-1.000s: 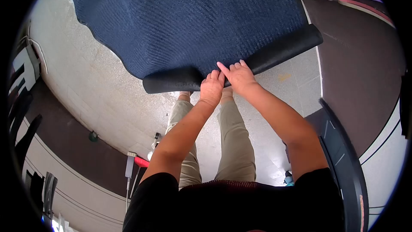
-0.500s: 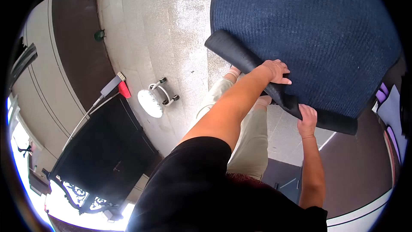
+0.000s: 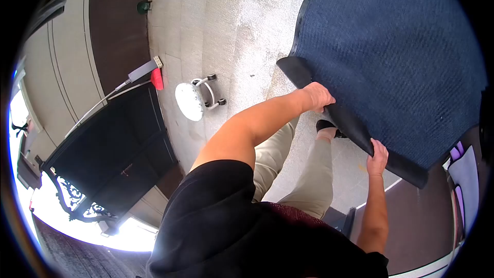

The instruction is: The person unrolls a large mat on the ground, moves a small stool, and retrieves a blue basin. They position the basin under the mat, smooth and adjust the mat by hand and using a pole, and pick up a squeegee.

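Note:
A large dark blue ribbed floor mat (image 3: 386, 46) spreads across the upper right of the head view. Its near edge is turned over, so the smooth black underside (image 3: 352, 123) shows as a loose roll. My left hand (image 3: 319, 97) grips this fold closer to its left end, fingers curled over it. Farther right along the same fold, my right hand (image 3: 377, 157) is closed on the edge, with the thumb side hidden. The left corner of the fold flares out flat.
A white round stool (image 3: 189, 102) on castors stands left of my legs. Beyond it are a long-handled grey brush head (image 3: 146, 69), a red piece (image 3: 157, 79) and a dark door (image 3: 118, 149). My dark-shod foot (image 3: 325, 125) is beside the fold. Purple-grey items (image 3: 464, 175) lie far right.
The view has swung, putting the mat and stool farther right. My left hand now holds the fold instead of lying over it with fingers spread. One foot has stepped closer to the fold.

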A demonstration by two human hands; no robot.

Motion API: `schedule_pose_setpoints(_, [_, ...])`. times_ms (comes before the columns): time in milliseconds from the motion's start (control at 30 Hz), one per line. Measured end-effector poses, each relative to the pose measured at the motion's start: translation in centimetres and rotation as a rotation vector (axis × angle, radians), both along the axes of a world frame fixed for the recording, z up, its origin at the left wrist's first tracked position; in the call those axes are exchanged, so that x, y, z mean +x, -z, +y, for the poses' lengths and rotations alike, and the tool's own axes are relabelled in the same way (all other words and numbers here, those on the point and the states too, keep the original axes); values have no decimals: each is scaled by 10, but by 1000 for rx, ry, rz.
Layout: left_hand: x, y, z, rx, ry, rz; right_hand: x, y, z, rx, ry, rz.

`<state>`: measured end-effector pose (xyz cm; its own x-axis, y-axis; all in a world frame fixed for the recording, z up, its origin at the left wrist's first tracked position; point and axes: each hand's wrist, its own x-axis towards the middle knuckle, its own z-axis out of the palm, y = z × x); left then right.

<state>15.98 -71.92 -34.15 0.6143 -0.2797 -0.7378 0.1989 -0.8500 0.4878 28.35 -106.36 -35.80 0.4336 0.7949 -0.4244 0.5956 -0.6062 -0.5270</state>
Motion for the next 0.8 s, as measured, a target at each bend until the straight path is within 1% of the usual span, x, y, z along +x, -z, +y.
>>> schedule_pose_setpoints(67, [-10,-22,-17,85,37,-58,-5,-8,2,-30,-5,-12])
schedule_pose_setpoints(133, [-19,-35,-31,121,18,-108,-9,-19,11,-223,15,57])
schedule_pose_setpoints(167, [-24,-46,-37,119,15,-124,-9,-29,12,-225,15,41])
schedule_pose_setpoints(233, [-25,-54,-46,147,24,-119,-9,-35,14,-367,-37,-3])
schedule_pose_setpoints(267, [-20,-63,-59,159,35,-125,-4,-45,5,-388,-4,19])
schedule_pose_setpoints(300, [-26,-63,-60,162,41,-131,-4,-43,7,-415,26,42])
schedule_pose_setpoints(333, [-31,-64,-62,152,1,-156,-4,-35,8,-424,29,-1])
schedule_pose_setpoints(367, [-29,-72,-72,157,-3,-139,-2,-42,-7,-440,44,-43])
schedule_pose_setpoints(433, [-38,-64,-68,185,15,-147,-2,-41,0,-486,80,-165])
schedule_pose_setpoints(467, [-38,-63,-69,188,-5,-166,2,-40,-3,-496,120,-177])
schedule_pose_setpoints(533, [-38,-57,-63,161,58,-188,1,-35,-5,-530,133,-87])
schedule_pose_setpoints(567, [-30,-52,-60,159,95,-208,8,-31,-5,-537,174,-96])
schedule_pose_setpoints(633, [3,-64,-53,158,149,-206,18,-32,-5,-543,235,-10])
schedule_pose_setpoints(700, [47,-75,-47,181,193,-253,26,-32,-9,-532,293,-56])
schedule_pose_setpoints(767, [94,-84,-46,170,274,-359,34,-26,-9,-648,349,-44])
schedule_pose_setpoints(800, [122,-91,-49,185,337,-348,38,-28,-11,-619,365,-124])
